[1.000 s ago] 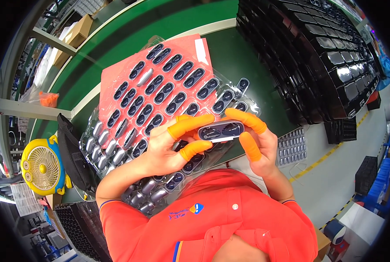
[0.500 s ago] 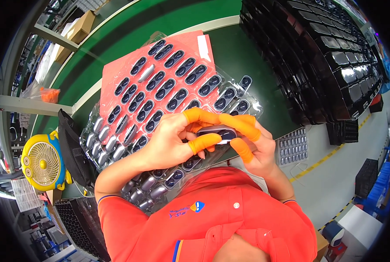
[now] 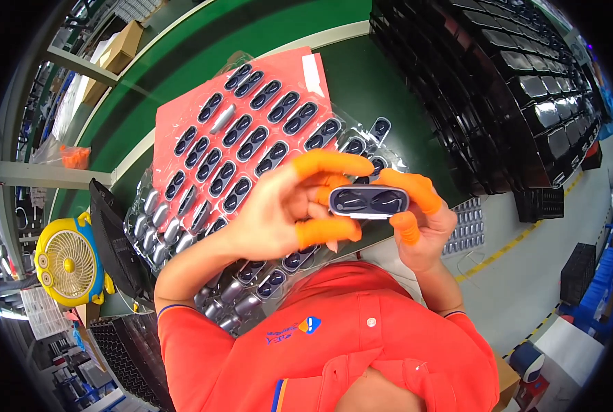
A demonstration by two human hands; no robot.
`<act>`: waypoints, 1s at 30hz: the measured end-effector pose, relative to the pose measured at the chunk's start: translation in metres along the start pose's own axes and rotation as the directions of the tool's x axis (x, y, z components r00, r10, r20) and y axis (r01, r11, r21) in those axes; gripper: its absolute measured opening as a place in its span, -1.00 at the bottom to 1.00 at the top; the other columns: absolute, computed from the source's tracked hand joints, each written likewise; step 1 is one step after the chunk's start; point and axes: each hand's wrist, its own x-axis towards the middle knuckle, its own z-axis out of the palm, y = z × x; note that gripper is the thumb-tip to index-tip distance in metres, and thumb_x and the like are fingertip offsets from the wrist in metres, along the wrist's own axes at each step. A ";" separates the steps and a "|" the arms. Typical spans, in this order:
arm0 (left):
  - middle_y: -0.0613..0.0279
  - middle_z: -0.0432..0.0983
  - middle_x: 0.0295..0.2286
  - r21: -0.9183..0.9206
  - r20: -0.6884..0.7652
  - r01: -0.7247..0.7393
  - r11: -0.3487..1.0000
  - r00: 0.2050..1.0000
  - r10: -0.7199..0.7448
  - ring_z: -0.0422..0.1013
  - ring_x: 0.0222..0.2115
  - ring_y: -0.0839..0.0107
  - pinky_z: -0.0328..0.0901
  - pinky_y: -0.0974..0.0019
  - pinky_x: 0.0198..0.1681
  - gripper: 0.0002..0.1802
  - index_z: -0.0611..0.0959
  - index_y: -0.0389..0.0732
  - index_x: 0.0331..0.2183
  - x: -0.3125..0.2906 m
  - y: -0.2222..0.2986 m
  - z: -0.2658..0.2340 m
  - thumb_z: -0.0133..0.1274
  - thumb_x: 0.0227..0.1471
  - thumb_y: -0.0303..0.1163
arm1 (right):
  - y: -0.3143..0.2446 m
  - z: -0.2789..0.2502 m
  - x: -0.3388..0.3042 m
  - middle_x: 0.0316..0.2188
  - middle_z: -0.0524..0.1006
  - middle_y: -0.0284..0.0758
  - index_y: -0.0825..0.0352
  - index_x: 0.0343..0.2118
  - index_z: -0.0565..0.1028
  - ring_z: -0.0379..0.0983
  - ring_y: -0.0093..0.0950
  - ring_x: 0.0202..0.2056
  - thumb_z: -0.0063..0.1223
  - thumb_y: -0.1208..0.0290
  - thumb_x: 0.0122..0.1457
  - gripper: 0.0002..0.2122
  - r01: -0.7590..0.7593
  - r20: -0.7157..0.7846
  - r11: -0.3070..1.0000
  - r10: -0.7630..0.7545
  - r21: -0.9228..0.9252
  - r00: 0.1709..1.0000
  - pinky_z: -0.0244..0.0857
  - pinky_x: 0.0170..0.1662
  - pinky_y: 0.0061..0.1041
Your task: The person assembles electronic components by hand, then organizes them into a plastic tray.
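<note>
Right hand grip pinches right end of dark-faced oval case, held up over the table, near side; left hand grip spread loose by its other end, contact unclear. Best: pinch rim only, keep glossy face untouched.

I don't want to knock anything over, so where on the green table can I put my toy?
Try the green table between the pink sheet and the black trays, near the white edge behind. The green strip past that edge looks bare too. The pink sheet is crowded with cases.
</note>
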 end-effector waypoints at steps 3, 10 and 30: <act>0.02 0.44 -0.33 0.275 0.097 -0.212 0.938 0.976 0.193 0.47 -0.37 0.28 0.41 0.38 -0.42 -0.48 0.31 -0.42 -0.06 -0.010 -0.012 -0.010 0.07 -0.10 -0.64 | -0.001 0.001 -0.001 -0.28 0.46 -0.21 0.53 -0.13 0.40 0.41 -0.50 -0.27 0.11 0.32 0.05 -0.59 0.013 -0.026 0.998 -0.012 0.053 1.000 0.27 -0.19 -0.57; 0.02 0.42 -0.27 0.552 0.190 -0.424 0.718 0.902 0.387 0.44 -0.31 0.28 0.40 0.37 -0.35 -0.45 0.33 -0.42 -0.05 -0.019 -0.018 -0.023 0.13 -0.11 -0.54 | -0.005 0.002 -0.008 -0.27 0.46 -0.18 0.54 -0.14 0.40 0.41 -0.46 -0.23 0.12 0.32 0.04 -0.60 0.014 0.108 0.997 -0.006 -0.077 0.994 0.27 -0.16 -0.55; 0.23 0.45 -0.33 0.686 -0.588 0.288 0.669 0.760 0.277 0.35 -0.36 0.51 0.24 0.47 -0.27 -0.64 0.54 -0.35 -0.29 -0.136 0.041 -0.199 -0.02 -0.31 -0.65 | 0.010 0.002 0.007 -0.17 0.41 -0.29 0.31 -0.19 0.48 0.30 -0.27 -0.17 0.31 0.34 -0.31 -0.50 0.402 0.561 0.688 0.009 -0.604 0.828 0.16 -0.11 -0.34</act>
